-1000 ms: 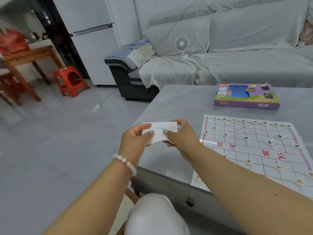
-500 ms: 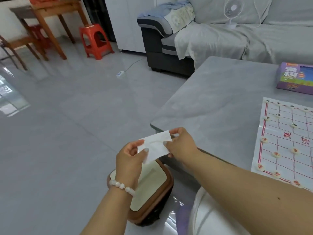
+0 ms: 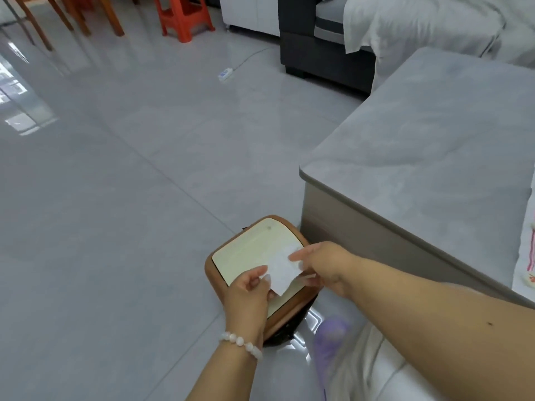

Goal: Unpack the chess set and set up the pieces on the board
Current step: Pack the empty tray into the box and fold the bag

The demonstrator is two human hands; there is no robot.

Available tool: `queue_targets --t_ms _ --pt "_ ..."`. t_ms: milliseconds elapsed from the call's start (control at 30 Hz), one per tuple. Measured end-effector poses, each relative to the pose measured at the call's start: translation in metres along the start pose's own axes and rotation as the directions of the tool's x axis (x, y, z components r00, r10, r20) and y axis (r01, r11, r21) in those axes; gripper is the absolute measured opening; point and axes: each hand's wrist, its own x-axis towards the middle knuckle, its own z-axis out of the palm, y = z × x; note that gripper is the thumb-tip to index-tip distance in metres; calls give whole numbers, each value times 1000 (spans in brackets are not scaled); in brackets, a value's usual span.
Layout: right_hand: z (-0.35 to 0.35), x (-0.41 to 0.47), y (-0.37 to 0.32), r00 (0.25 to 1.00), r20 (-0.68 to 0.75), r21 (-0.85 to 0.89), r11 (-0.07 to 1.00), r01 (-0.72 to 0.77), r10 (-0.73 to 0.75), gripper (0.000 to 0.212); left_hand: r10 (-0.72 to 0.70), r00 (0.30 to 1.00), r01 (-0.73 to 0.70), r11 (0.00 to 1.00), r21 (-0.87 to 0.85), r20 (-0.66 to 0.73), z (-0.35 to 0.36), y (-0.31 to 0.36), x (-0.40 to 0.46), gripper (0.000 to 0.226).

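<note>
A small white slip of paper point(image 3: 282, 269) hangs between both hands, low beside the table. My left hand point(image 3: 252, 290) pinches its lower left edge and my right hand point(image 3: 321, 266) pinches its upper right corner. Directly below them stands a brown bin with a cream lid point(image 3: 246, 256) on the floor. Only a thin strip of the chess board point(image 3: 529, 256) with one piece on it shows at the right edge of the view. The purple box is out of view.
The grey table point(image 3: 428, 146) fills the right side, its corner near my hands. A sofa with a white sheet point(image 3: 405, 21) stands behind it. A power strip point(image 3: 225, 74) lies on the tiled floor; an orange stool point(image 3: 182, 15) and wooden chair legs are far left.
My view has swung left and down, away from the board. Both hands carried the paper from over the table edge down to above the bin.
</note>
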Motion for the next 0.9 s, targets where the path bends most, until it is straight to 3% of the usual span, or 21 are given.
queue_targets --t_ms 167,367,500,600,667,767,900 --pt "4 7 -5 992 42 -139 984 -108 115 14 -144 989 146 986 -85 29 -1 -7 2 20" --pt "9 14 -3 987 34 -222 964 -148 159 37 -241 968 249 959 -135 72 -2 -9 19 25" --pt "13 17 -12 984 12 -275 947 -166 176 36 -300 954 299 953 56 20 7 -6 26 24" --pt "14 19 -12 990 13 -261 956 -133 142 19 -370 929 366 924 108 11 14 -8 34 33" --pt "11 23 -10 994 6 -256 961 -104 109 24 -415 909 410 908 83 41 17 -11 38 36" --pt "7 31 -4 982 6 -327 928 -177 189 35 -434 898 431 900 59 65 20 -14 44 23" --pt "4 33 -5 967 49 -320 921 -222 250 46 -473 878 463 878 118 72 27 -15 53 27"
